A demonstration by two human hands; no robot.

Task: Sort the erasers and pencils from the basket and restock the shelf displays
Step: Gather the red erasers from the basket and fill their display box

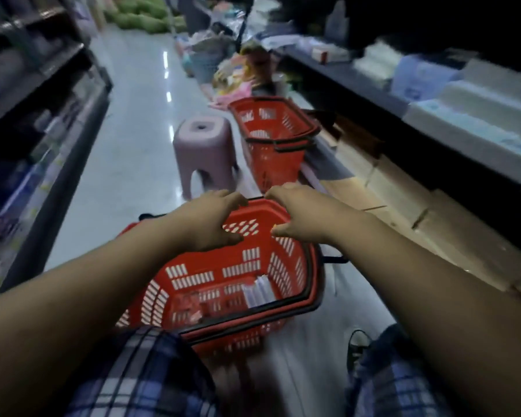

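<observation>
Head view, looking down an aisle: two bare hands reach forward to one red plastic basket, the near basket, which sits on the pale floor at the centre of the picture, tilted with its open mouth toward the camera. Stacked rims along its 3 o'clock side show it is nested in at least one more basket; the exact count is blurred.

The left hand and right hand meet the basket's far rim at 12 o'clock, close together. Each curls over that rim, fingers outside and thumb inside against the slotted wall, gripping it.

Inside the near basket lie two lots of goods: a cluster of pale sticks at its 4 o'clock corner, too smeared to count, and one red packet at 7 o'clock.

A second stack, the far baskets, stands further along at 12 o'clock, again with several rims. One lilac stool stands just beside it, at 11 o'clock from the near basket.

Two runs of shelving flank the aisle: the left shelving at 9 o'clock and the right shelving at 2 o'clock, with pale packs on it. Flattened cardboard lies at 3 o'clock. Plaid shorts fill 6 o'clock.
</observation>
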